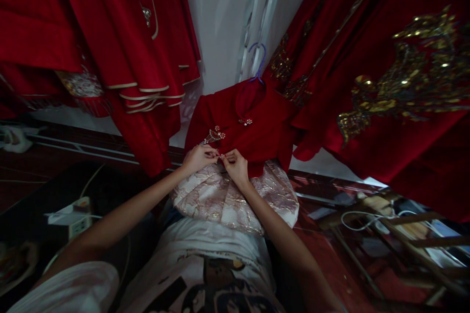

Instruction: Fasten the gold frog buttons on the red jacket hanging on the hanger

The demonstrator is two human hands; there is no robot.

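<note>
A small red jacket [257, 127] hangs on a purple hanger [259, 58] in front of me, over a pale pink brocade skirt [227, 200]. The jacket carries a pearl and gold ornament [215, 135] and a pearl clasp [245, 121]. My left hand [198, 157] and my right hand [236, 165] meet at the jacket's lower front edge. Both pinch a small fastening there, fingertips touching. The fastening itself is too small to make out.
Red garments with gold trim [147, 49] hang at the left, and red garments with gold embroidery [404, 83] at the right. A white power strip [75, 220] with cables lies at lower left. Wooden bars and white cords [385, 225] sit at lower right.
</note>
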